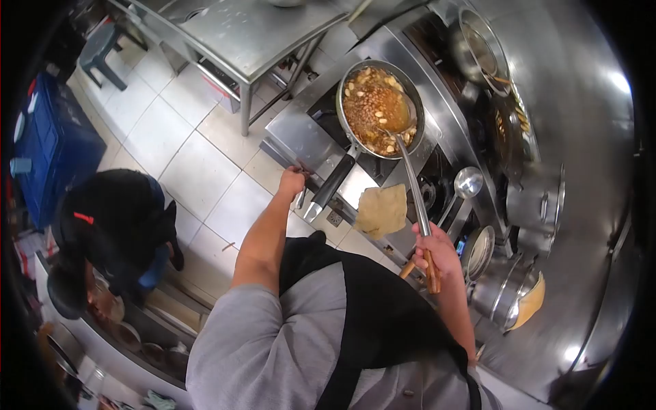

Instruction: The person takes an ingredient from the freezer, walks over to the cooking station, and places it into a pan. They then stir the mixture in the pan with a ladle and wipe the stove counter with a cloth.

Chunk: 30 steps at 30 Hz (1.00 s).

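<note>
My right hand [437,253] is wrapped round the wooden-ended handle of a long metal ladle [415,183]. The ladle's bowl lies in a frying pan [419,109], dipped into brown sauce with beans and pale chunks [369,99]. This pan sits on the stove [437,82], its black handle [333,179] pointing back toward me. At the stove's front edge, my left hand [292,179] is closed, fingertips on a small dark part that looks like a stove knob. A folded tan cloth [381,210] lies between the pan handle and the ladle.
A second ladle [467,183] rests right of the burner. Metal pots [533,205] and a large bowl [484,51] line the right side. A steel table [232,41] stands ahead. To the left, a person in black [113,225] bends over a counter, near a blue bin [61,147].
</note>
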Tool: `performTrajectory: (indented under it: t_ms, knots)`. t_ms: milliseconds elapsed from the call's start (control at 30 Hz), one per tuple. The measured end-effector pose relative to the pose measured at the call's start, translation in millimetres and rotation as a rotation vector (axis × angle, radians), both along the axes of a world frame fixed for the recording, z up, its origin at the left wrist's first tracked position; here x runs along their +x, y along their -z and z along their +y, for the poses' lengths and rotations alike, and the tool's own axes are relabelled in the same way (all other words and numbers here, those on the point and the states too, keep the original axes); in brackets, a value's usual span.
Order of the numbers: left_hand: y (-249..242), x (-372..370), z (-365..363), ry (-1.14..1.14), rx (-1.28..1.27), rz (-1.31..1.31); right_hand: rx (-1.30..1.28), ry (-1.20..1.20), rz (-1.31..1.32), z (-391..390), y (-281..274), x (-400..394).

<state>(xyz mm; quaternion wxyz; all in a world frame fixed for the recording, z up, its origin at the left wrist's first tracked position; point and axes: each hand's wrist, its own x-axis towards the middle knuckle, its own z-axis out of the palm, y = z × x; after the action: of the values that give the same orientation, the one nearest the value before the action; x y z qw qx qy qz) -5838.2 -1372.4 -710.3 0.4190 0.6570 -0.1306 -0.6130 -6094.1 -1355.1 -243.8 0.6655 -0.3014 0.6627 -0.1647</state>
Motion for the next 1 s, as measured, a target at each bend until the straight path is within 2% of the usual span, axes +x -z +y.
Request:
performTrajectory:
  t_ms: [33, 167, 300, 400, 467, 500, 567, 667, 900, 1000]
  knots:
    - [12, -3, 1, 0.046, -0.035, -0.08, 0.0, -0.022, 0.013, 0, 3, -1]
    - [-7, 3, 1, 0.069, -0.023, -0.084, -0.069, -0.074, 0.111, 5, 6, -2]
    - [-24, 5, 4, 0.044, 0.0, -0.042, -0.168, -0.191, 0.312, 9, 6, -10]
    - [-49, 15, 8, 0.046, 0.069, 0.118, -0.281, -0.249, 0.418, 12, 14, -24]
    - [-59, 21, 15, 0.071, 0.083, 0.101, -0.479, -0.502, 0.736, 9, 16, -29]
    - [-61, 23, 20, 0.081, 0.106, 0.091, -0.484, -0.476, 0.731, 8, 16, -28]
    - [-67, 27, 31, 0.065, 0.11, 0.103, -0.584, -0.515, 0.943, 4, 17, -24]
    - [-65, 34, 41, 0.062, 0.152, 0.181, -0.712, -0.499, 1.067, -11, 44, -41]
    - [-69, 40, 48, 0.075, 0.149, 0.157, -0.629, -0.543, 1.076, -29, 58, -39]
    - [-60, 44, 57, 0.088, 0.169, 0.18, -0.578, -0.487, 0.927, -20, 59, -32]
